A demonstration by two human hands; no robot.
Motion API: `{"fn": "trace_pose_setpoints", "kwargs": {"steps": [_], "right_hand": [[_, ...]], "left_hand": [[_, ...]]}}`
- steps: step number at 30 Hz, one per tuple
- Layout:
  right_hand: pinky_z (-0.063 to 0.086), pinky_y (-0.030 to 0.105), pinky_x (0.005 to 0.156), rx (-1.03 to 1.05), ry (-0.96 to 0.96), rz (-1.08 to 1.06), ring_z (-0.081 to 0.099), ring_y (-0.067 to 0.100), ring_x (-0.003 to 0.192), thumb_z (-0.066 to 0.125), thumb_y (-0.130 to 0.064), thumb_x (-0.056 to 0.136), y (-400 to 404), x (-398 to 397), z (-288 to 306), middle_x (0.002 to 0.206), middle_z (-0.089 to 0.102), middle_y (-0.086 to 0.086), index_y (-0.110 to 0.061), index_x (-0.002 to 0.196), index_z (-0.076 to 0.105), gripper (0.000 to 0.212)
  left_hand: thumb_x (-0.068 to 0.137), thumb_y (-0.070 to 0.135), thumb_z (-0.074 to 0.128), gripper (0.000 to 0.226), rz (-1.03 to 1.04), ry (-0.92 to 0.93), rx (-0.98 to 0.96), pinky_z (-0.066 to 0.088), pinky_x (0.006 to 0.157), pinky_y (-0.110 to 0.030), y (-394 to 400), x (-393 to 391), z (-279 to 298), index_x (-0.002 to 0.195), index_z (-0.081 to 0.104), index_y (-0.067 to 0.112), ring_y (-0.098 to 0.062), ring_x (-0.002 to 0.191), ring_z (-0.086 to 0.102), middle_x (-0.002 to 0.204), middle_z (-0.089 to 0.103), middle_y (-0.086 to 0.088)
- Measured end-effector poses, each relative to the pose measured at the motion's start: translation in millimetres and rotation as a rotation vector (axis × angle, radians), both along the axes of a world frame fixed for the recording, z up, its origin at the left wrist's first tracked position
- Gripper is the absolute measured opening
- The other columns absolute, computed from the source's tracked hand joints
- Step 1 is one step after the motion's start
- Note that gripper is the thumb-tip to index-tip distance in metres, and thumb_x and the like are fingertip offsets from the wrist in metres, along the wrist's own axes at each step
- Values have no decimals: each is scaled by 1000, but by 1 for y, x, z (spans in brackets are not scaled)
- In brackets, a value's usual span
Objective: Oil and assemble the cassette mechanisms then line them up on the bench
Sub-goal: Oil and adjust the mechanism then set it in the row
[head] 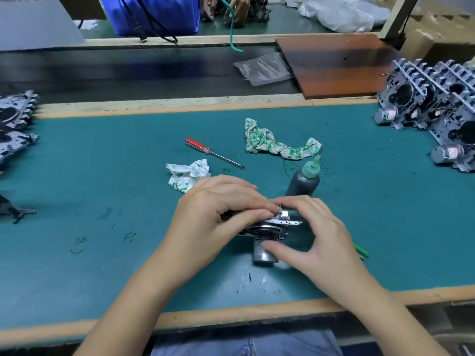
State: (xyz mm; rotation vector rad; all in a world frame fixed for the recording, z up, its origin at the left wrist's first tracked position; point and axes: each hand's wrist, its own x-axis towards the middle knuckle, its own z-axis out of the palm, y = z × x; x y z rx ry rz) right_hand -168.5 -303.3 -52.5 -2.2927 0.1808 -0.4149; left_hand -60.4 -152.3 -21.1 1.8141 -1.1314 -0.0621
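A cassette mechanism (267,227) with a silver motor can at its underside stands on the green bench mat (102,191) in front of me. My left hand (216,214) grips its left side, fingers curled over the top edge. My right hand (316,232) holds its right side, thumb against the motor and fingertips on the top. A dark oil bottle (304,179) with a green nozzle stands just behind the mechanism. Rows of mechanisms (431,109) stand lined up at the right edge of the bench, and more mechanisms (15,124) lie at the left edge.
A red-handled screwdriver (210,151) lies behind my hands. Two green-stained rags (277,142) (187,173) lie near it. A green stick (361,250) pokes out under my right hand. Beyond the mat run a dark conveyor belt (128,70) and a brown board (339,62). Another person's hands (226,9) work at the far bench.
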Motion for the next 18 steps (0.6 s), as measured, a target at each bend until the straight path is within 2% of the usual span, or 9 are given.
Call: {"fn": "trace_pose_setpoints", "kwargs": {"steps": [3,6,9,14,18], "right_hand": [[45,23,83,284,-1,10,60,11,92,77,-34,65,2,8,-2,90,64,-13,-28,88,65,27],[44,21,83,370,-5,42,61,12,91,78,-26,65,2,11,-5,90,65,-7,-15,84,69,24],[42,17,84,413,-5,54,61,11,92,82,-18,66,1,11,-7,91,65,-5,-14,83,71,21],[42,13,82,474,-1,40,62,7,90,79,-24,63,3,14,-6,92,65,-7,-18,85,70,25],[47,19,80,615,-17,62,63,14,86,80,-18,61,5,17,-7,90,67,3,-19,89,67,31]], "left_hand": [[83,37,59,16,-5,6,-6,48,86,-43,0,0,-1,91,72,34,-3,96,62,88,72,17],[83,36,59,18,-8,7,-6,48,86,-43,0,1,-1,90,75,30,-3,95,62,89,72,16],[83,36,59,18,-5,2,-8,48,85,-42,0,2,-2,90,74,30,-3,93,62,91,71,17],[83,36,59,16,-14,5,-8,49,85,-41,-2,3,-2,91,73,32,-3,93,62,91,71,17],[83,36,60,17,-10,17,-7,49,84,-40,-3,3,-2,91,74,31,-4,92,62,93,70,17]]}}
